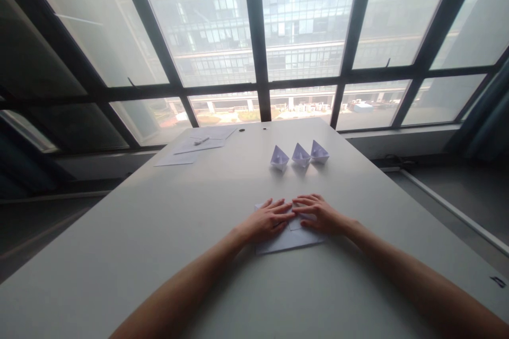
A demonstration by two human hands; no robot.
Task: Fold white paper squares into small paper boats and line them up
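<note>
A folded sheet of white paper lies on the table right in front of me. My left hand rests flat on its left part, fingers stretched out toward the middle. From the other side my right hand presses on the paper's right part, its fingers spread and pointing left. The fingertips of both hands nearly meet over the fold, where a small flap shows between them. Much of the paper's upper part is hidden under the hands. Beyond them stand three folded paper boats in a slanting row.
On the table's far left lie several loose paper sheets with a small white object on top. The white table reaches to the tall windows, with two dark round holes near its far edge. A dark mark sits at the right edge.
</note>
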